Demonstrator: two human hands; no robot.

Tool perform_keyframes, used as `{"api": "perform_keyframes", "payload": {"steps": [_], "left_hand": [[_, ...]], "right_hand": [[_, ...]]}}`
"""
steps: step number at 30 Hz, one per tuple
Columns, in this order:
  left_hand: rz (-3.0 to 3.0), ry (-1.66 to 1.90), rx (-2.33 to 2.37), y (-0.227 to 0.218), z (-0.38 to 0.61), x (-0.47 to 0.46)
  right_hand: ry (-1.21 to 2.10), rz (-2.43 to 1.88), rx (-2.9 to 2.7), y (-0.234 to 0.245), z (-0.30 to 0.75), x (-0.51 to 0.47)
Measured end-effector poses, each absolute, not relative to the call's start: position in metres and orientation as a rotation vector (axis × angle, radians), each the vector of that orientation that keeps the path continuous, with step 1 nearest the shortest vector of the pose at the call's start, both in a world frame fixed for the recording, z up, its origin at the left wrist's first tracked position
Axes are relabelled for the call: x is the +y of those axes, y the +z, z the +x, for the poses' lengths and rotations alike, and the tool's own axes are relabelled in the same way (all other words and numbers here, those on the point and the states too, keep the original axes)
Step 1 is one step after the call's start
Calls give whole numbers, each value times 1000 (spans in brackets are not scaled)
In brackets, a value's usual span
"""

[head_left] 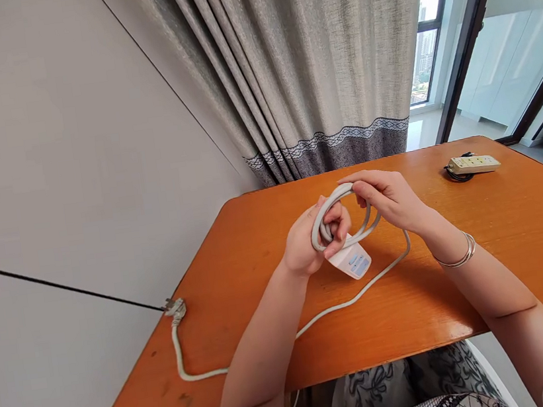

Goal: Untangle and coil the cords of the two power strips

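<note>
My left hand (313, 238) is closed around a white power strip and part of its coiled cord. Only the end of the power strip (353, 261), with a blue-printed label, shows below my fingers; the rest is hidden. Loops of the white power cord (317, 224) hang around that hand. My right hand (383, 195) pinches the top of the loops between thumb and fingers. From there the loose cord runs across the table, passes under my left forearm and ends in a white plug (175, 308) at the table's left edge.
The orange wooden table (232, 282) spreads beneath my hands. At its far right lies another power strip (474, 164), cream-coloured, with a black cord. A wall (70, 156) borders the left side, and a grey curtain (322, 56) hangs behind. Glass doors stand at the right.
</note>
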State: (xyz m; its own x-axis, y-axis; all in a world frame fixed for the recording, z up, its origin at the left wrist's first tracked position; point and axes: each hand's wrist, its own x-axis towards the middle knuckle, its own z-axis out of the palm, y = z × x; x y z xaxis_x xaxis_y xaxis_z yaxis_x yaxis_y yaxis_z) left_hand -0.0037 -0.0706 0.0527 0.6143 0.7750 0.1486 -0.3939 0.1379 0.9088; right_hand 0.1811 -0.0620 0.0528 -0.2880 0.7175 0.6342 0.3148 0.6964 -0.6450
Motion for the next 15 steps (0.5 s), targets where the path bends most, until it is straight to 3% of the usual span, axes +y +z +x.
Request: {"api": "perform_keyframes", "payload": {"steps": [15], "left_hand": [[920, 901, 417, 56, 3, -71]], "right_hand": [[661, -820, -1623, 45, 168, -58]]}}
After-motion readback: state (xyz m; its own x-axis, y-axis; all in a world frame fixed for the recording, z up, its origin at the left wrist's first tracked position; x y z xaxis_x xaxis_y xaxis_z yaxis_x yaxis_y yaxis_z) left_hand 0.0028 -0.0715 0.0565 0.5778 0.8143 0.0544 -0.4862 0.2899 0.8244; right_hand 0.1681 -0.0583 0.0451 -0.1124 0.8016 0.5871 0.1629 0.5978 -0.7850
